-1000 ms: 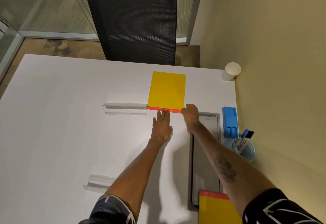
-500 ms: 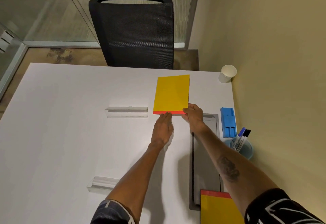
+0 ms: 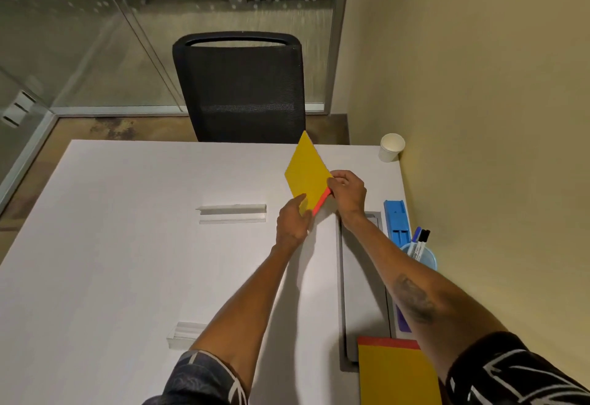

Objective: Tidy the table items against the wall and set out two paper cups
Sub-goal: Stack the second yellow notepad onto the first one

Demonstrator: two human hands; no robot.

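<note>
Yellow pad (image 3: 307, 172) now lifted off bench (image 3: 127, 245), tilted; flat a second ago. Right hand (image 3: 348, 195) pinches red edge, left hand (image 3: 293, 221) grips lower corner (likely heading wallward, near cup (image 3: 391, 146)).

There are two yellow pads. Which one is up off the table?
The yellow pad with the red edge held by both hands, left hand and right hand. The other yellow pad lies flat at the near edge.
</note>
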